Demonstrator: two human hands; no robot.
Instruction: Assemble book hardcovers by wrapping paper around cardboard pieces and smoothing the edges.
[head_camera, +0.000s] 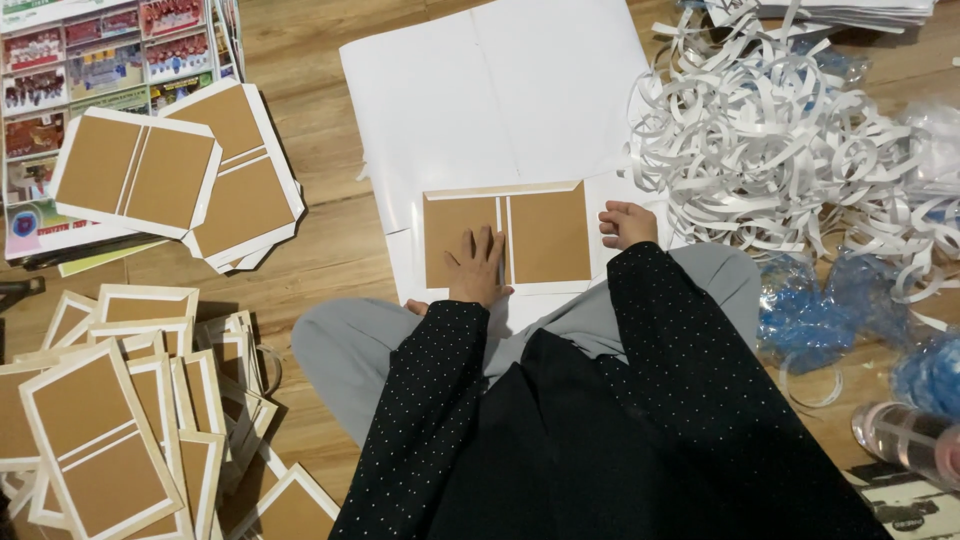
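Sitting on a wood floor (330, 255), person seen from above, dark dotted sleeves, grey trousers. Far left: printed photo sheets (95, 60) with a stack of finished brown covers (175, 175), white-edged, lying partly on them. Near left: a bigger, messy pile of covers (110, 420), same kind, some overlapping.

Centre: white sheet (500, 100) spread flat on the floor, running far from the knees. On its near end lies the cover (508, 235) in hand: two brown boards side by side with a thin white gap between. White edge looks folded along the far side; left, right and near sides look not yet wrapped, hard to be sure.

Left hand (478, 268) lies flat, fingers spread, pressing the left board close to the gap; nothing gripped. Right hand (628, 224) sits just beside the cover's right edge on the white sheet, fingers curled; cannot tell whether its grip has anything in it.

Right: big heap of white paper strips (780, 150), curled offcuts. Near right: crumpled blue plastic (810, 310) and a clear roll (905, 435).

Judging by the piles, many covers are done; this one is partway.
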